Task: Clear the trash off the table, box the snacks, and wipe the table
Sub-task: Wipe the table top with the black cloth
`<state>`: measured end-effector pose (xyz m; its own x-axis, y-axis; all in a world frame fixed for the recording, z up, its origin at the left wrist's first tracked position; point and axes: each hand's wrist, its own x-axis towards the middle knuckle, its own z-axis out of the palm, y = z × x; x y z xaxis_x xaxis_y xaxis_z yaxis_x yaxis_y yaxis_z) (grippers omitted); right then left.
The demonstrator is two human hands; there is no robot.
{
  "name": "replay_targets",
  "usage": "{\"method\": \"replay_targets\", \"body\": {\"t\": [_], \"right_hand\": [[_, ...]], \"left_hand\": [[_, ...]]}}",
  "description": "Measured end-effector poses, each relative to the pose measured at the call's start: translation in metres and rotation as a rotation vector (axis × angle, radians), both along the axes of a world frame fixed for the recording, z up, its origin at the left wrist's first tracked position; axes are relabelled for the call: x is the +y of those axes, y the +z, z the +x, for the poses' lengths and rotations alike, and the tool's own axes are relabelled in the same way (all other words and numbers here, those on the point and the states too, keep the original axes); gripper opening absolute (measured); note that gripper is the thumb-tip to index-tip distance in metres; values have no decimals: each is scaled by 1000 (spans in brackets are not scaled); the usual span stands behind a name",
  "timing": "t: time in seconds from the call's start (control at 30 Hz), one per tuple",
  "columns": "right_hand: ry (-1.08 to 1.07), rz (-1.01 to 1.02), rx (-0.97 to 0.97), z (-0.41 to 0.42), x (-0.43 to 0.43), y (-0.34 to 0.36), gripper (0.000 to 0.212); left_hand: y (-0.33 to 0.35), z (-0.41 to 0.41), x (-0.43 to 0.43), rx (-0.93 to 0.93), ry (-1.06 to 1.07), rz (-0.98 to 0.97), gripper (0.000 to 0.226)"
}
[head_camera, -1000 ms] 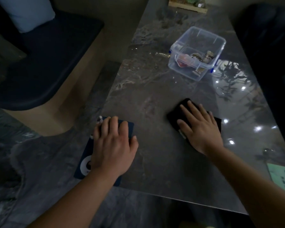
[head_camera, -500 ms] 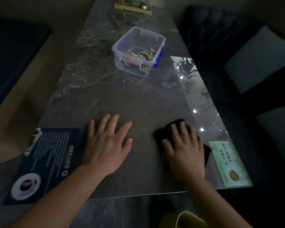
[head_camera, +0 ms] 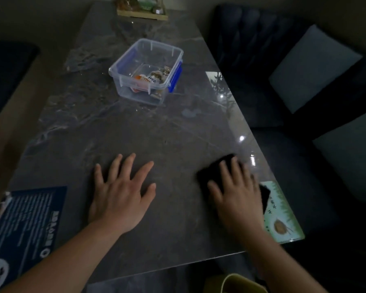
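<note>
My right hand (head_camera: 236, 194) lies flat on a black cloth (head_camera: 212, 171) and presses it onto the dark marble table (head_camera: 167, 132) near the table's right edge. The cloth's right corner reaches a green card (head_camera: 281, 218). My left hand (head_camera: 120, 193) rests palm down on the bare table with fingers spread and holds nothing. A clear plastic box (head_camera: 146, 70) with blue clips stands further back in the middle. Several wrapped snacks (head_camera: 152, 78) lie inside it.
A dark blue card (head_camera: 28, 218) with a coffee cup picture lies at the front left corner. A wooden tray (head_camera: 142, 13) with small items stands at the far end. Dark sofas flank the table. A yellow-green bin rim (head_camera: 241, 282) shows below the front edge.
My right hand has slid the black cloth rightward toward the green card. My left hand left the blue card and now rests on bare table. My view has turned to the right.
</note>
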<state>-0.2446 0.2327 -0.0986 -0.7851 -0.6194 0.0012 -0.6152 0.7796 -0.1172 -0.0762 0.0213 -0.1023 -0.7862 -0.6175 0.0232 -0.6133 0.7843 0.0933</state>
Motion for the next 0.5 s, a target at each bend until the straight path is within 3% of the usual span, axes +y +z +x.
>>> {"method": "replay_targets", "body": {"t": [0.07, 0.13, 0.27, 0.3, 0.33, 0.5], "right_hand": [[218, -1, 3, 19, 20, -3, 70], [222, 36, 7, -13, 29, -5, 73], [-302, 12, -132, -92, -17, 13, 75], [-340, 10, -142, -93, -33, 16, 74], [-294, 14, -134, -83, -44, 15, 73], [374, -38, 6, 21, -15, -6, 70]], "left_hand": [[1, 1, 0, -1, -1, 4, 62], [0, 1, 0, 2, -3, 3, 62], [-3, 1, 0, 9, 7, -27, 61], [-3, 0, 0, 11, 1, -31, 61], [-2, 1, 0, 10, -5, -29, 60], [2, 2, 1, 2, 11, -20, 61]]}}
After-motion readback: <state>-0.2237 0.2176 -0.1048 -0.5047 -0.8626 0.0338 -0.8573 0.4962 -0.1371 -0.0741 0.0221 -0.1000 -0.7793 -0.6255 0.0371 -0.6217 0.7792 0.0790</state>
